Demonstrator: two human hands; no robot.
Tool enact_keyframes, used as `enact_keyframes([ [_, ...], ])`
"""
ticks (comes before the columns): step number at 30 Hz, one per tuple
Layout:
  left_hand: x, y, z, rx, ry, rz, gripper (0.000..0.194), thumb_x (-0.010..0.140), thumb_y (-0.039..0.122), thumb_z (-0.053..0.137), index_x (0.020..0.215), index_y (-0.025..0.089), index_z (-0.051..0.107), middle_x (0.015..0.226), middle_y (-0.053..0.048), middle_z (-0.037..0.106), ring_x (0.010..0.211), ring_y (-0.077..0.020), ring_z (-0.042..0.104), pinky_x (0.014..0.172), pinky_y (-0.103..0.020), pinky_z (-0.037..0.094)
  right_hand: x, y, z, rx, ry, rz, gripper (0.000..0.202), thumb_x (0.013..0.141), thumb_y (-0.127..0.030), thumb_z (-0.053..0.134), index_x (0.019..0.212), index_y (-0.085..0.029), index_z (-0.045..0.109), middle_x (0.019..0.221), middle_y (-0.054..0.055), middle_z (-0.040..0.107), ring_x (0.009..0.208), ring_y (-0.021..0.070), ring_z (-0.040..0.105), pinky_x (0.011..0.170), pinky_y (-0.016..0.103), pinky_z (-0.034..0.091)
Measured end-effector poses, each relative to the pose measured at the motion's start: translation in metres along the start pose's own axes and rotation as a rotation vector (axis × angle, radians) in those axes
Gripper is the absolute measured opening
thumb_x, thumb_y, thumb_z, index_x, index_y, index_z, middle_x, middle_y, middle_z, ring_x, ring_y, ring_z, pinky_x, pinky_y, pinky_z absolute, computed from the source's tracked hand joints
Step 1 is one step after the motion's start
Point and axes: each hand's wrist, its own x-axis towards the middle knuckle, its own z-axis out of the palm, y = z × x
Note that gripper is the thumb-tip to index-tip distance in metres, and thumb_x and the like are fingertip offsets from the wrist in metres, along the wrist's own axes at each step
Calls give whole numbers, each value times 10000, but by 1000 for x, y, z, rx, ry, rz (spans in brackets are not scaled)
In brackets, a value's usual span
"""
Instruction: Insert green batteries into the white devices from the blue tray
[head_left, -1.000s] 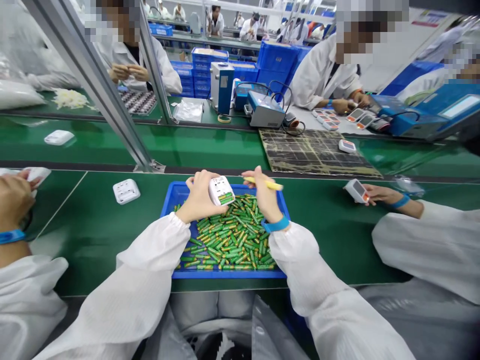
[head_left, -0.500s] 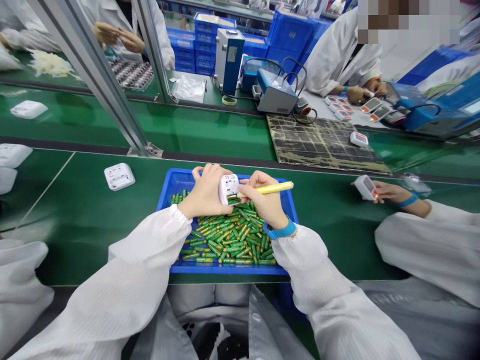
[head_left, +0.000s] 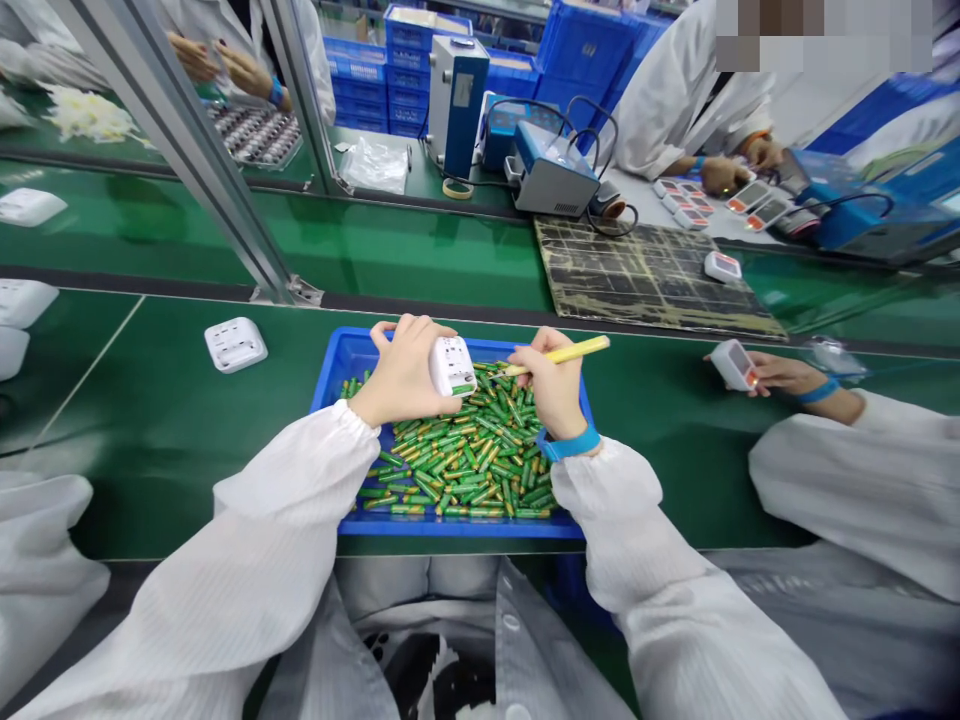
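Observation:
My left hand (head_left: 409,372) grips a small white plastic device (head_left: 453,362) by its edges, its back tilted toward me. A green battery shows in the compartment at the device's lower end. My right hand (head_left: 553,385) pinches a yellow pen-like tool (head_left: 577,350) with a thin dark tip; its exact kind is unclear. That tip points left at the device, a short gap away. Under both hands lies a blue tray (head_left: 457,528) full of loose green-and-gold batteries (head_left: 457,455).
Left of the tray sits another white device (head_left: 235,345). A metal post (head_left: 217,190) rises behind it. On the right, a co-worker's hand (head_left: 791,375) holds a similar device (head_left: 733,365). A dark gridded mat (head_left: 652,280) and a blue-grey machine (head_left: 555,175) lie farther back.
My right hand has moved right, drawing the yellow tool away from the device. The left hand still holds the device, now turned slightly so more of its back shows.

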Motion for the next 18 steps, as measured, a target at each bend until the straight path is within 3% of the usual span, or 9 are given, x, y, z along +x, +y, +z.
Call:
enact_keyframes([
  [3,0,-2,2,-43,-9,8,726,507,430,818,1156,234,557,1100,-56,618,1113,-312,505,980,-469,264,-2,-3,1,128,-19,46,308,642,-153,645,523,-238,374,412,-87,419,378,99,370,466,269,328],
  [8,0,0,1,-110,11,-9,758,506,467,840,1179,246,571,1138,-50,619,1112,-299,507,975,-451,267,-6,-12,5,131,-45,44,310,614,-125,640,500,-234,372,387,-98,424,351,78,357,525,278,432],
  [13,0,2,-3,-137,27,-33,727,513,460,832,1160,243,581,1120,-40,625,1100,-290,504,960,-433,273,-5,-10,5,196,-58,56,310,618,-124,643,492,-236,382,359,-116,429,341,67,360,816,335,540],
  [15,0,2,-3,-153,37,-46,707,526,444,824,1156,237,579,1106,-40,621,1092,-283,506,939,-419,287,-5,-6,5,299,-57,135,332,625,-128,650,500,-236,362,355,-122,424,344,61,358,925,346,522],
  [18,0,1,1,-150,35,-34,706,547,438,810,1174,225,563,1100,-50,609,1091,-281,508,910,-410,303,-5,-2,7,460,-74,318,362,616,-130,663,504,-228,333,369,-119,416,361,46,347,948,325,522],
])
